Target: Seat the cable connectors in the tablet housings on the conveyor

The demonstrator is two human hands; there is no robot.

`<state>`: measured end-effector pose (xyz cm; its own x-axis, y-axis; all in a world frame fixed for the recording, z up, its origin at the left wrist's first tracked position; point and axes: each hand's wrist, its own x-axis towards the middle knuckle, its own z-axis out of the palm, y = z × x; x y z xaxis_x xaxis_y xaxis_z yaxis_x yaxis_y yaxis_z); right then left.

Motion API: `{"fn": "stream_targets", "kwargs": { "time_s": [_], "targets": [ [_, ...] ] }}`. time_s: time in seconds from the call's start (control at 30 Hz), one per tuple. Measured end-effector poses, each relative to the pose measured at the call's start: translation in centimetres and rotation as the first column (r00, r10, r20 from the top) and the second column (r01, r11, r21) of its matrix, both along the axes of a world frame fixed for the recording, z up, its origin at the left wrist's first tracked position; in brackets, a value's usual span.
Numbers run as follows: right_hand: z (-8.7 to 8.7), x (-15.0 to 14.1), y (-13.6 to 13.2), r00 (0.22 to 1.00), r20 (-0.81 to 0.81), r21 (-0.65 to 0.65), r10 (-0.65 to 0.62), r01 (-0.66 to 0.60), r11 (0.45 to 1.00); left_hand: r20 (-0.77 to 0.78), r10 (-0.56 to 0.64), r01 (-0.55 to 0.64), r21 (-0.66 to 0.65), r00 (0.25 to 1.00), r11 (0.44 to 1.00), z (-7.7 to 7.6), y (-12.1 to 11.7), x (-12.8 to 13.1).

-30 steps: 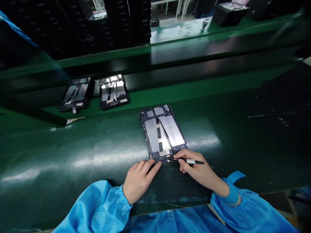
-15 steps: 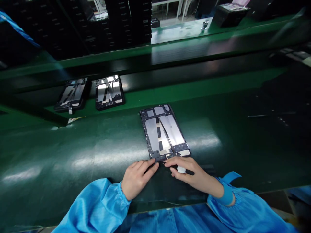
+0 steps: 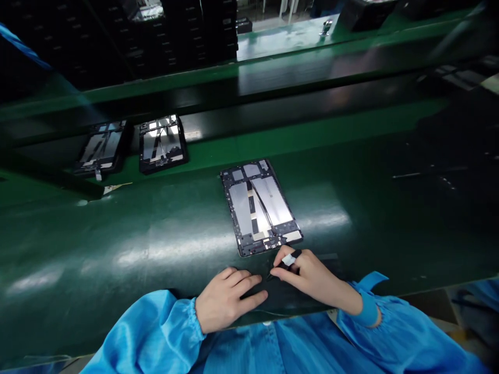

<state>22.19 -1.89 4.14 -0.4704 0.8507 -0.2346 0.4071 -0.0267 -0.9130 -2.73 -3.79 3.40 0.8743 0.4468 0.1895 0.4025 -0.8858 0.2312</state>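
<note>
**The open tablet (image 3: pixel 260 206) lies on the green bench (image 3: pixel 117 244)**

From the head view, the open tablet lies flat on the bench, a bit tilted, with its back off. It has a dark frame with small square holes near the top. Two big silver sheets (image 3: pixel 240 206) fill the middle. Between them run a black strip and some tan tape, and a thin dark wire (image 3: pixel 265 203) goes slantwise across. A pale label (image 3: pixel 292 236) sits at the bottom right corner.

The tablet is just above the two hands, and neither hand touches it. The left hand (image 3: pixel 230 300) lies open on the bench, palm down, with its fingers loose. The right hand (image 3: pixel 307 275) is closed on a thin black tool (image 3: pixel 289 261) with a white band, pinching it in the fingers. The tool's tip points down at the bench, near the tablet's lower edge.

Shiny blue sleeves (image 3: pixel 144 332) cover both arms. Farther up the bench, two more open tablets (image 3: pixel 102 148) (image 3: pixel 161 145) lie side by side. Behind them stand stacks of black trays (image 3: pixel 187 36).
</note>
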Motion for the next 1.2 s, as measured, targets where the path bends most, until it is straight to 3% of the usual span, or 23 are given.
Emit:
{"fn": "stream_targets", "kwargs": {
  "time_s": [0.1,0.3,0.47,0.57,0.67,0.83,0.97,1.2],
  "targets": [
    [0.1,-0.5,0.1,0.999,0.04,0.073,0.013,-0.016,0.997,0.01,0.005,-0.005,-0.004,1.0,1.0,-0.1,0.1,0.0],
    [-0.1,-1.0,-0.2,0.999,0.039,0.004,0.001,-0.001,1.0,0.027,0.007,-0.006,-0.021,1.0,1.0,-0.1,0.0,0.0],
    [-0.2,-0.2,0.5,0.968,-0.222,-0.234,-0.117,0.063,0.97,0.048,0.019,-0.017,-0.046,0.999,0.999,0.2,0.0,0.2],
    [0.6,0.2,2.6,0.945,-0.263,-0.195,-0.195,0.146,0.97,0.105,0.08,-0.074,-0.056,0.991,0.996,0.6,0.5,0.2],
    [1.5,-0.3,5.5,0.966,-0.214,-0.168,-0.146,0.111,0.979,0.143,0.215,-0.21,-0.045,0.966,0.977,0.6,1.5,0.0],
    [0.9,-2.2,8.8,0.98,-0.198,-0.345,-0.006,-0.064,0.937,0.163,0.291,-0.299,0.023,0.943,0.954,-0.1,2.5,-0.5],
    [0.2,-2.8,9.3,0.983,-0.178,-0.364,0.038,-0.101,0.926,0.166,0.286,-0.293,0.025,0.944,0.956,-0.5,2.4,-0.7],
    [0.3,-2.8,9.0,0.987,-0.154,-0.353,0.035,-0.089,0.931,0.179,0.298,-0.304,0.008,0.938,0.953,-0.5,2.5,-0.5]
  ]
}}
